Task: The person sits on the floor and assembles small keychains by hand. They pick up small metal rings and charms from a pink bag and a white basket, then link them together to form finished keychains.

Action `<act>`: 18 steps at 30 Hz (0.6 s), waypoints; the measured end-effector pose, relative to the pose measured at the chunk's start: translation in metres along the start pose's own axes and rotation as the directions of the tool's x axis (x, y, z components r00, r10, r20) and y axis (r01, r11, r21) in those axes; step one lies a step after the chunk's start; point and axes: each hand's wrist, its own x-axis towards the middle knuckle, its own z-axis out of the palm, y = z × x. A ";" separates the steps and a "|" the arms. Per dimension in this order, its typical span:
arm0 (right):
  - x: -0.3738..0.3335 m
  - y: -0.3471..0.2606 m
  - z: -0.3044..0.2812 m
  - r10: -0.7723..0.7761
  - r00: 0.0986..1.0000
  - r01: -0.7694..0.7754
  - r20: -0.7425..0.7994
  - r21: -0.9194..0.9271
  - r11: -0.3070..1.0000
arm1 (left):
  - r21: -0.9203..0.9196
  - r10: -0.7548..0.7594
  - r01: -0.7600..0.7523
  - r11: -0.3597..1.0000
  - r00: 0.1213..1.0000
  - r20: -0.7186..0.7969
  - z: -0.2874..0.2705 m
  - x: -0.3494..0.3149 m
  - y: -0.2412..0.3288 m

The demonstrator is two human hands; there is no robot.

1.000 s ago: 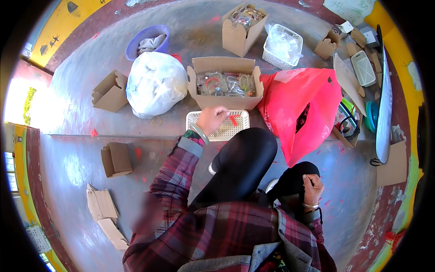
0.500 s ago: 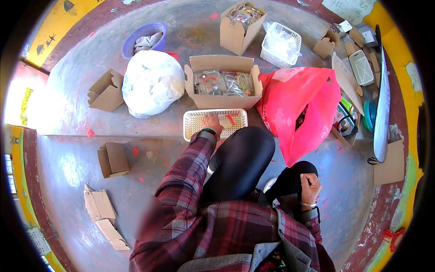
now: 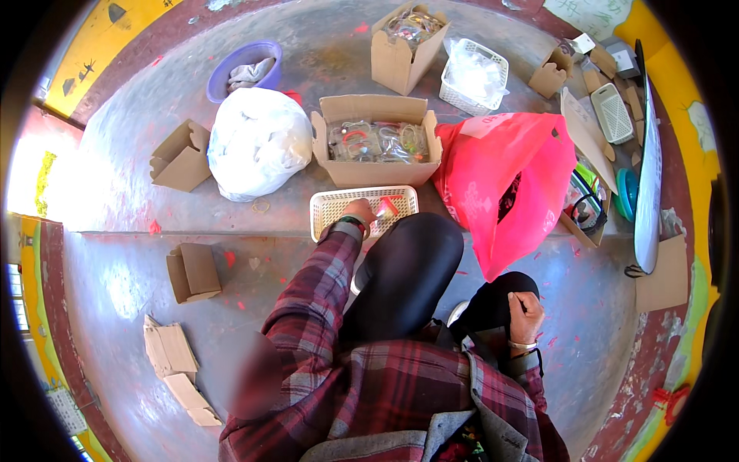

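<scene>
My left hand (image 3: 358,209) is down in a cream plastic basket (image 3: 318,197) with slotted walls, its fingers curled. Right against the fingers lies a small clear plastic packet (image 3: 383,209) with red and yellow in it; the hand appears to grip its edge, though the fingertips are partly hidden. On my right knee rests my right hand (image 3: 526,317), fingers folded in, with nothing visible in it. Just beyond the basket stands an open cardboard box (image 3: 376,174) filled with clear packets of small coloured items (image 3: 377,142).
Left of the box sit a stuffed white bag (image 3: 260,146), a purple basin (image 3: 216,83) and small open cartons (image 3: 192,273). A large pink bag (image 3: 500,177) stands beside my knee. Farther back are another box (image 3: 396,61) and a white basket (image 3: 471,102). A floor step edge runs crosswise.
My left hand has drawn its fingers in within the basket, and the shiny clear packet now shows beside them, where only a red piece showed before. My right hand stays on the knee.
</scene>
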 end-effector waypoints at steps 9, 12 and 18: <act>-0.001 -0.002 0.000 -0.020 1.000 0.020 -0.010 -0.014 1.000 | -0.162 0.078 -0.103 0.981 0.985 -0.156 -0.024 -0.011 -0.022; 0.000 -0.001 0.001 -0.032 0.999 0.032 -0.004 -0.008 0.999 | -0.082 0.189 -0.205 0.975 0.968 -0.166 -0.018 0.000 -0.051; 0.000 0.005 0.004 -0.016 1.000 0.016 0.003 0.044 0.999 | 0.139 0.146 -0.111 0.984 0.950 -0.275 -0.024 -0.017 -0.048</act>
